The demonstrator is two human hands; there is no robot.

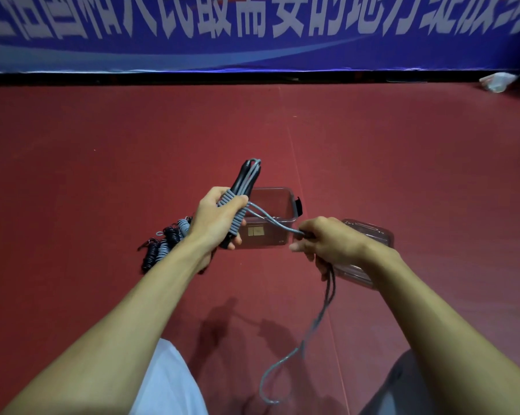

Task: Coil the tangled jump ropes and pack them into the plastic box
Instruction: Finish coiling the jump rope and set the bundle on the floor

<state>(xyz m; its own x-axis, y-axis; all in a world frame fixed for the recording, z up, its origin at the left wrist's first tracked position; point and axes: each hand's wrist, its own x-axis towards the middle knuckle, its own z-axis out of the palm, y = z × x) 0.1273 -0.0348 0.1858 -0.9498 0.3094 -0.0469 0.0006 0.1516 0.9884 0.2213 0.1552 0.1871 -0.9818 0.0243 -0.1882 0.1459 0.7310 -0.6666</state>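
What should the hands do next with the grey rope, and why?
Probably bring the right hand round for one more turn of rope on the handles in the left hand. A long loop hangs loose below, so it isn't ready for the box.

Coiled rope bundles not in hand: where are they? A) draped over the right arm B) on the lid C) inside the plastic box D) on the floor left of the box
D: the coiled bundles lie on the red floor, left of the plastic box.
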